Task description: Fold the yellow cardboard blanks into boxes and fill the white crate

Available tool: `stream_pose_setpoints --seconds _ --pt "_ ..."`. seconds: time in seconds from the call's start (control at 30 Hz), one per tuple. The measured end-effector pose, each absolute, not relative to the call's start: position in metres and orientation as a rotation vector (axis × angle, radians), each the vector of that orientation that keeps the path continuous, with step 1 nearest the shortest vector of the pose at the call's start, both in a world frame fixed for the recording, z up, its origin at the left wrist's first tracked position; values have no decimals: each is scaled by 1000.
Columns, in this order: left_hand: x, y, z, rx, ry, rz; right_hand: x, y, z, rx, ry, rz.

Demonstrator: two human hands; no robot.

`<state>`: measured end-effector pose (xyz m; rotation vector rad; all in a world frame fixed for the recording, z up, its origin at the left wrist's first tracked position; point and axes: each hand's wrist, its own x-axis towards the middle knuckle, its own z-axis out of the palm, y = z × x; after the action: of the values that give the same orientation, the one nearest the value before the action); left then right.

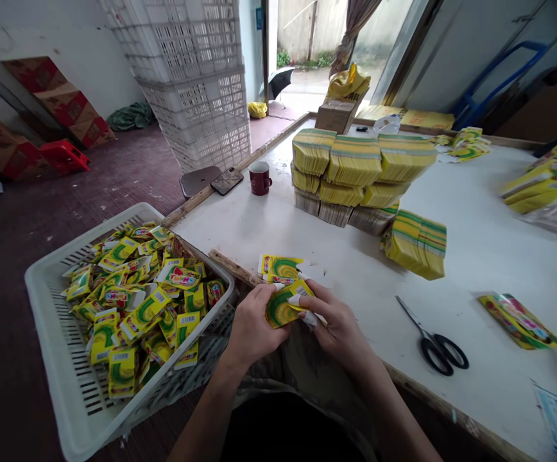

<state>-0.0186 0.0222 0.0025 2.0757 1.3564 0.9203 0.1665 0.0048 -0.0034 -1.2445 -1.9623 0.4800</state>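
Small yellow-and-green printed cardboard packet [278, 312] gripped by both hands at the near edge of the white-topped, wood-edged counter [355, 289]. Left hand [257, 324]: fingers curled closed, packet's left side pinched. Right hand [336, 324]: part-closed, packet's right side held between thumb and fingers. White coverings [310, 319] are worn on some fingertips. Second yellow-and-green printed packet [281, 266] is laid flat just beyond the hands. Loose packets [137, 295] are piled in the white slotted plastic basket [50, 346], left of the counter. Flat yellow-and-green card blanks [355, 160] are stacked in bundles farther back. Black-handled metal scissors [432, 340] are placed to the right, untouched.
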Motion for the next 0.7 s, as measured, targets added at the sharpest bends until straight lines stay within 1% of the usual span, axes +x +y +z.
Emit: stream_pose_setpoints --seconds 0.27,0.5,0.7 --pt "-23 24 3 2061 1377 888 163 4 -9 -1262 -2075 548" --pt "-19 22 1 2065 1365 870 163 5 -9 -1287 -2053 559" --pt "-22 24 2 2065 1349 858 167 2 -4 -1240 -2088 656"
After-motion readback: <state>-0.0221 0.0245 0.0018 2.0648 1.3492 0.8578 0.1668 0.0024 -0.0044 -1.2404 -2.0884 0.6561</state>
